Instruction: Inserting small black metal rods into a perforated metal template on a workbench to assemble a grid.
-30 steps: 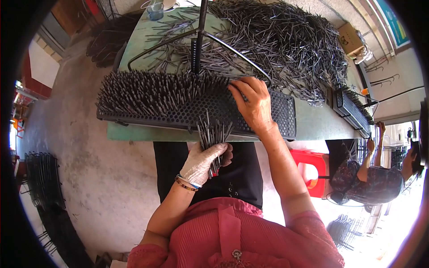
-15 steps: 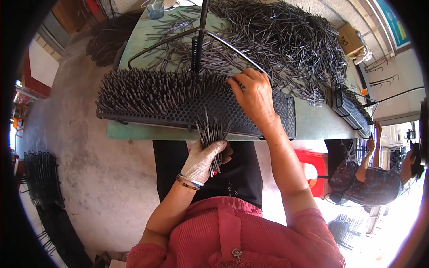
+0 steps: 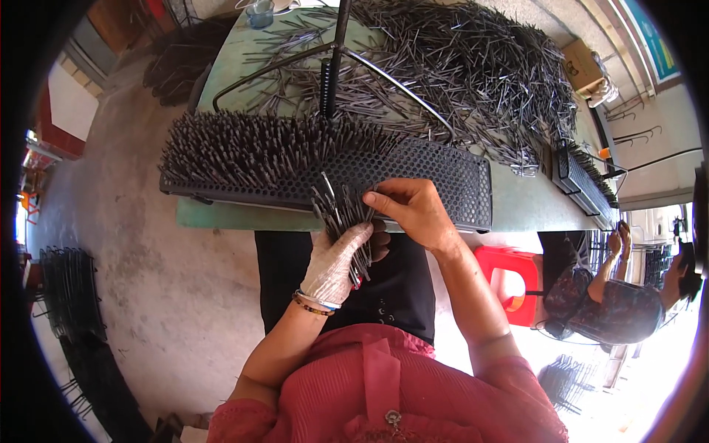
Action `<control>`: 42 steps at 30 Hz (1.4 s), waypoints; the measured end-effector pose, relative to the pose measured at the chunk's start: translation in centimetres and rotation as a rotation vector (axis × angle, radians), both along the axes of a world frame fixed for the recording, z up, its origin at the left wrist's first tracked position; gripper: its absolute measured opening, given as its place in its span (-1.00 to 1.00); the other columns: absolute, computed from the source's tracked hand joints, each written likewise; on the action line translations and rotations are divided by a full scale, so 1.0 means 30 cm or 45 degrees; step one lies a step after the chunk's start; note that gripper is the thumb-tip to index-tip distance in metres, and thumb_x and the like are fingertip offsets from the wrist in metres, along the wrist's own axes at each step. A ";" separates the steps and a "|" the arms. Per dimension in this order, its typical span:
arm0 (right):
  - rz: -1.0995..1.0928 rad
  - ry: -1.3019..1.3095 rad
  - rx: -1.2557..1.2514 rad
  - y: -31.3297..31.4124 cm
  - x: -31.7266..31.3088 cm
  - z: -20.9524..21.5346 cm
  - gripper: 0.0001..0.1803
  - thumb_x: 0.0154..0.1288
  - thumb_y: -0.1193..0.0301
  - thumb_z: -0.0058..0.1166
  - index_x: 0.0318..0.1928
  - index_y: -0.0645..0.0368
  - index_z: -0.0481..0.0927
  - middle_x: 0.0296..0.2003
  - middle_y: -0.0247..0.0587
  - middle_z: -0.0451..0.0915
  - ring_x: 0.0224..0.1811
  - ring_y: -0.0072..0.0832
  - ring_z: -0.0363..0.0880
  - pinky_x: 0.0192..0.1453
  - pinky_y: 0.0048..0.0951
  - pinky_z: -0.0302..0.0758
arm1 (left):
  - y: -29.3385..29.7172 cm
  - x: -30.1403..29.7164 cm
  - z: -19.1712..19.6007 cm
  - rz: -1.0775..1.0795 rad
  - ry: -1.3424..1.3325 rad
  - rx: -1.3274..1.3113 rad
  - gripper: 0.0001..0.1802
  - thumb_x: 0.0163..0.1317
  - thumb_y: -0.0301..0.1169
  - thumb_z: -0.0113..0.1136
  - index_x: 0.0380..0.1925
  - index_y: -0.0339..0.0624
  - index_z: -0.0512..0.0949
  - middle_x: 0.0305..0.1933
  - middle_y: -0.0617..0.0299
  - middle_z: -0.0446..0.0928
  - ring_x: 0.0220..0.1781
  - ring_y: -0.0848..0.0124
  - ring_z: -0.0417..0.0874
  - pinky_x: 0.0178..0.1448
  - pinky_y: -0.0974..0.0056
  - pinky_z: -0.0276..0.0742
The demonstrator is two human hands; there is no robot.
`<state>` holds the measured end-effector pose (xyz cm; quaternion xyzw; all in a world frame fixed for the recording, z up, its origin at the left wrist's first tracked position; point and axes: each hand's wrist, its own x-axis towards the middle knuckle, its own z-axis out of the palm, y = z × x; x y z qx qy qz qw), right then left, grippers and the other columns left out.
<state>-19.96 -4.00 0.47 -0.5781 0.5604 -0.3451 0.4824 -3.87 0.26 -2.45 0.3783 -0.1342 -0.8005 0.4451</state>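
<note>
My left hand (image 3: 337, 258), in a pale knit glove, grips a bunch of thin dark rods (image 3: 338, 210) that fan out above its thumb. My bare right hand (image 3: 418, 214) is at the bunch's right side, thumb and fingers pinched on a rod there; the fingertips partly hide it. Just beyond both hands lies a long black perforated rack (image 3: 443, 177) on the table. Many rods (image 3: 236, 151) stand upright in its holes on the left and along the back middle, while bare holes show on the right.
A black metal frame (image 3: 336, 48) rises behind the rack. Loose rods (image 3: 473, 66) are heaped across the green table (image 3: 244, 218). A glass (image 3: 259, 15) stands at the far left, a cardboard box (image 3: 581, 68) at the far right. Near a red stool (image 3: 509, 284), another person (image 3: 605, 295) works at a second rack (image 3: 583, 188).
My right hand has come back from the rack's rod-filled back edge to the bunch in my left hand. The left hand still grips the rods.
</note>
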 end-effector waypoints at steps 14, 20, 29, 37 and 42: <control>-0.325 0.232 -0.752 -0.210 0.037 0.046 -0.78 0.23 0.40 0.25 -0.23 0.34 0.67 -0.43 -0.07 0.66 -0.46 -0.50 0.59 -0.31 -0.47 0.50 | 0.015 0.031 -0.025 -0.135 -0.076 0.004 -0.78 0.28 -0.44 0.16 -0.12 -0.31 0.52 -0.29 0.09 0.64 -0.36 0.33 0.69 -0.27 0.27 0.66; -0.400 0.306 -0.705 -0.213 0.063 0.041 -0.77 0.21 0.40 0.26 -0.23 0.35 0.67 -0.41 -0.03 0.66 -0.47 -0.40 0.62 -0.33 -0.46 0.50 | 0.018 0.046 -0.007 -0.074 -0.150 0.001 -0.81 0.29 -0.43 0.14 -0.18 -0.35 0.53 -0.34 0.10 0.62 -0.37 0.30 0.69 -0.28 0.24 0.67; -0.395 0.294 -0.813 -0.231 0.056 0.016 -0.77 0.20 0.41 0.27 -0.24 0.35 0.67 -0.37 -0.02 0.67 -0.44 -0.36 0.63 -0.30 -0.45 0.52 | 0.008 0.072 -0.011 -0.224 -0.134 -0.024 -0.80 0.31 -0.39 0.14 -0.18 -0.32 0.53 -0.35 0.12 0.62 -0.46 0.37 0.64 -0.38 0.32 0.60; -0.259 0.361 -0.827 -0.224 0.050 -0.044 -0.79 0.20 0.44 0.28 -0.20 0.32 0.69 -0.29 -0.09 0.68 -0.29 -0.46 0.65 -0.16 -0.50 0.53 | 0.003 0.069 -0.028 -0.297 -0.110 0.005 -0.77 0.31 -0.35 0.16 -0.16 -0.30 0.53 -0.34 0.12 0.63 -0.43 0.38 0.66 -0.34 0.32 0.61; -0.240 0.408 -0.893 -0.227 0.056 -0.059 -0.76 0.16 0.47 0.28 -0.15 0.27 0.68 -0.26 -0.11 0.67 -0.24 -0.33 0.64 -0.09 -0.42 0.52 | 0.007 0.067 -0.034 -0.268 -0.118 -0.032 -0.77 0.31 -0.35 0.16 -0.15 -0.30 0.51 -0.34 0.12 0.63 -0.44 0.40 0.65 -0.35 0.34 0.61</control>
